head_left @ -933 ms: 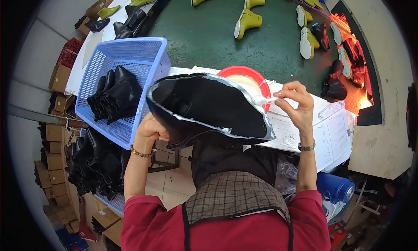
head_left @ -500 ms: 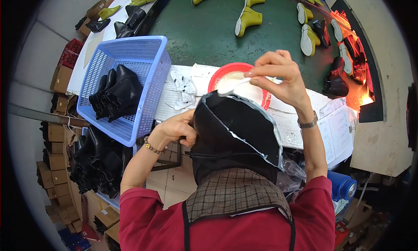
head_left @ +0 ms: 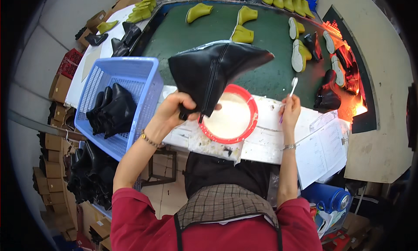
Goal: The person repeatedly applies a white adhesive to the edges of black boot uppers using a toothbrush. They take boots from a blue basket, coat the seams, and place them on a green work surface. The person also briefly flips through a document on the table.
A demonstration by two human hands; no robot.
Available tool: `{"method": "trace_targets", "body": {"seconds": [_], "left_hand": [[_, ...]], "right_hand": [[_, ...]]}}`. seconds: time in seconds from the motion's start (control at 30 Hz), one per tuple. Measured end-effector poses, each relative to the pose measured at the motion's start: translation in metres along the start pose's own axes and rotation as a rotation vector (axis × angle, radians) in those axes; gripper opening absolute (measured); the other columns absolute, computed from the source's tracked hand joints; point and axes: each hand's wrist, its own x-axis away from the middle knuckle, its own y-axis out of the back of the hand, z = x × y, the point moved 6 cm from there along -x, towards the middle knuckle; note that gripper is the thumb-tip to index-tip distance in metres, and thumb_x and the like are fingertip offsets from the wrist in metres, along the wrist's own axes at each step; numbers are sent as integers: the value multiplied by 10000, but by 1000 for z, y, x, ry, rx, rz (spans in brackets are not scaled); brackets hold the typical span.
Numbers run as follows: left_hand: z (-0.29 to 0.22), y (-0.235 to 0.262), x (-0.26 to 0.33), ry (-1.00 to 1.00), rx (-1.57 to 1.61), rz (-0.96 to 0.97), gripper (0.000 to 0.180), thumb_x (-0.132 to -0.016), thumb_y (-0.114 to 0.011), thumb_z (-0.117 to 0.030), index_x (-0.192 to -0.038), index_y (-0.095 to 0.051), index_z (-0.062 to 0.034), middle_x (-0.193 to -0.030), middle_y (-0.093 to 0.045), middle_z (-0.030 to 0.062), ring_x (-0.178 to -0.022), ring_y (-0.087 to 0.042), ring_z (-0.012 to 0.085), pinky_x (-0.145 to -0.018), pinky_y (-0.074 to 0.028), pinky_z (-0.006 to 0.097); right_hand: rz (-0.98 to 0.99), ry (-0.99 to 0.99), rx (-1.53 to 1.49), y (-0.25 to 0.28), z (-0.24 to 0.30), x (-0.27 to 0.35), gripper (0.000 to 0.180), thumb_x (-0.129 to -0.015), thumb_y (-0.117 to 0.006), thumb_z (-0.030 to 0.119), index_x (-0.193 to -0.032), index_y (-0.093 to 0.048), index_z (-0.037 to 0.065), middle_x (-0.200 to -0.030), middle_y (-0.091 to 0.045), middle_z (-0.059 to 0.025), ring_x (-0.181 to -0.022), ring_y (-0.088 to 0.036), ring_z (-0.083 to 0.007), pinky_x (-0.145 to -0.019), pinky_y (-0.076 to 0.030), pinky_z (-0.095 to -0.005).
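Observation:
My left hand [head_left: 176, 106] grips a black ankle boot [head_left: 202, 72] by its shaft. The boot is upside down, its side zip facing me and its pointed end toward the right. A whitish coating shows along its upturned bottom edge. In my right hand [head_left: 291, 112], off to the right, a toothbrush [head_left: 293, 85] stands upright, bristle end up and apart from the boot. Beneath the boot, a red basin [head_left: 254, 125] of creamy white liquid [head_left: 230, 116] rests on the white worktop [head_left: 265, 148]; the boot shaft and left fingers cover part of its rim.
A blue plastic basket [head_left: 152, 83] with black boots [head_left: 114, 111] stands left. Ahead, a green conveyor belt [head_left: 183, 33] carries yellow-green shoe forms [head_left: 300, 56] and dark boots [head_left: 327, 92] near a glowing heater opening [head_left: 358, 108]. Papers [head_left: 322, 148] and a blue flask [head_left: 328, 197] are at right.
The boot has been raised forward and turned from showing its bottom to showing its zip side. My right hand has drawn the brush away from the boot's edge, to the right.

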Motion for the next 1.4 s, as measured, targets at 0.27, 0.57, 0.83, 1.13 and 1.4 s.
{"method": "trace_targets", "body": {"seconds": [0.27, 0.57, 0.83, 1.13, 1.4], "left_hand": [[-21, 13, -197, 73, -193, -61, 492, -867, -529, -18, -1329, -511, 152, -1271, -619, 340, -1071, -712, 331, -686, -652, 269], [-11, 86, -434, -174, 169, -166, 358, -907, -665, -82, -1247, -577, -12, -1135, -653, 171, -1049, -649, 344, -905, -608, 512], [-16, 37, -376, 9, -752, -283, 831, -904, -760, -260, -1525, -312, 63, -1474, -411, 335, -1177, -613, 385, -887, -603, 538], [-209, 122, 57, -683, -1968, -986, 329, -875, -669, -190, -1182, -747, -100, -1134, -751, 145, -1025, -730, 313, -920, -576, 426], [-177, 228, 198, 106, -1808, -1266, 631, -806, -795, -519, -1151, -734, 6, -1117, -737, 230, -1040, -721, 342, -917, -553, 429]], "right_hand": [[-117, 8, -49, 11, -15, 8, 165, -1077, -518, 155, -1169, -545, 21, -740, -573, -18, -451, -422, -21, -370, -323, -207], [-94, -55, -66, -5, -9, 11, 152, -1056, -535, 108, -1174, -572, 19, -723, -556, 6, -527, -429, -13, -446, -327, -197], [-149, 10, 27, 19, -12, 9, 190, -1073, -544, 190, -1105, -590, 9, -695, -510, 17, -439, -359, -7, -360, -247, -196], [-34, 42, 26, 4, -9, 11, 232, -1072, -564, 235, -1013, -614, 17, -677, -522, 9, -430, -371, -19, -366, -264, -202], [-56, 17, -28, 8, -3, 11, 239, -1064, -578, 252, -1027, -623, 21, -689, -539, 4, -448, -399, -27, -380, -294, -208]]}}
